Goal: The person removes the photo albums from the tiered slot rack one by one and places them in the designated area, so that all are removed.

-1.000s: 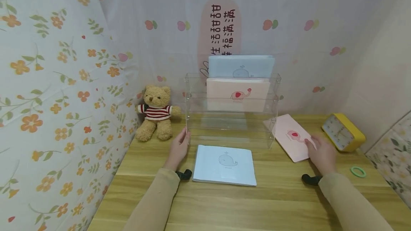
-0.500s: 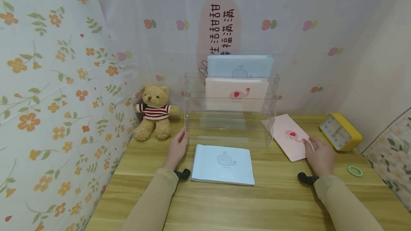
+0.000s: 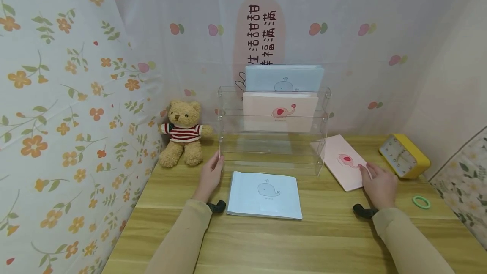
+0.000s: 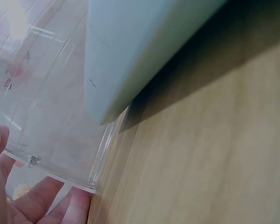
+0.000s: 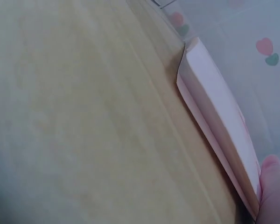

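At the lower left side edge of a clear acrylic rack (image 3: 272, 165), my left hand (image 3: 210, 176) pinches the panel. The left wrist view has the thumb on one face of the rack (image 4: 60, 107) and the fingers (image 4: 37, 200) round the other. My right hand (image 3: 380, 185) pinches the near right edge of a pink elephant notebook (image 3: 336, 162), which lies slanted beside the rack. In the right wrist view, the thumb (image 5: 274, 196) lies over the corner of the notebook (image 5: 224, 112). A pale blue whale notebook (image 3: 281, 204) lies flat between the hands.
Upright in the rack's upper tiers stand a pink elephant notebook (image 3: 262, 113) and blue whale notebooks (image 3: 264, 77). A teddy bear (image 3: 184, 132) sits left of the rack. A yellow clock (image 3: 405, 155) and a green ring (image 3: 421, 202) are at the right of the wooden table (image 3: 266, 244).
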Action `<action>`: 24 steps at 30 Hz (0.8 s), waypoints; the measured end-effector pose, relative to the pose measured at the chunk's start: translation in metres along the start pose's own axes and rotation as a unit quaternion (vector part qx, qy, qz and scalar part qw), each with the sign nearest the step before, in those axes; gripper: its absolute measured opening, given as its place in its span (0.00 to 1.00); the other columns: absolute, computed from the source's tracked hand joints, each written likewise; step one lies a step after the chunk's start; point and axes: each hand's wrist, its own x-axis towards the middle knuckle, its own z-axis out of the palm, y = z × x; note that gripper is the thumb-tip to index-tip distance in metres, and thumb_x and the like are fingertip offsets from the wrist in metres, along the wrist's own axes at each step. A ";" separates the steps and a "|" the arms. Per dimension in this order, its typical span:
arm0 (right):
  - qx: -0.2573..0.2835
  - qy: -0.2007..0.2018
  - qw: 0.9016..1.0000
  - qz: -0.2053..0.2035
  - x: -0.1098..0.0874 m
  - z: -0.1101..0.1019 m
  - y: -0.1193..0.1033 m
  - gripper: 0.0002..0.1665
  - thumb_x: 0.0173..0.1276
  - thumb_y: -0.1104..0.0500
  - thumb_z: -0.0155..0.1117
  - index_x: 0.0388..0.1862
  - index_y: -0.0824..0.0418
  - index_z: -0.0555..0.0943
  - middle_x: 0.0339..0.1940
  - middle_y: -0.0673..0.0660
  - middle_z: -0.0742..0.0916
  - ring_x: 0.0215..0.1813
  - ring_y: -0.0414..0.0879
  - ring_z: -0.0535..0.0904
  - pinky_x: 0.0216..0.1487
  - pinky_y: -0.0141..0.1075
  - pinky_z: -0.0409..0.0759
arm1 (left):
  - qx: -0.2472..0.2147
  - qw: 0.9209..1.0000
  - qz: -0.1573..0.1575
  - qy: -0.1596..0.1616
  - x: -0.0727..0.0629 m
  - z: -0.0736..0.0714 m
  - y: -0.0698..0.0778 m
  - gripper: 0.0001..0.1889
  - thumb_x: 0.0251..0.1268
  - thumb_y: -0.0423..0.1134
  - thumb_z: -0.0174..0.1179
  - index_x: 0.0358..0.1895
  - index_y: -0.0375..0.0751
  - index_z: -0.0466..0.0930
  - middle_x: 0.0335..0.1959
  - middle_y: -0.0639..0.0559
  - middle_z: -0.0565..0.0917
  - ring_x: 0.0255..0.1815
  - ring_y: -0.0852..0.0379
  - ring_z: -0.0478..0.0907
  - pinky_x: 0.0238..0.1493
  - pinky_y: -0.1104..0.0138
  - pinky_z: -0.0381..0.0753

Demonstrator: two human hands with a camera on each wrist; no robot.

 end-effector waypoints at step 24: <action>0.227 0.116 0.944 -0.207 0.033 -0.064 -0.193 0.26 0.85 0.48 0.63 0.64 0.70 0.81 0.58 0.70 0.86 0.61 0.66 0.81 0.65 0.52 0.77 | -0.021 1.000 -0.003 -0.003 0.000 -0.001 -0.004 0.31 0.88 0.56 0.57 0.85 0.50 0.69 0.82 0.42 0.75 0.81 0.40 0.76 0.81 0.44 0.77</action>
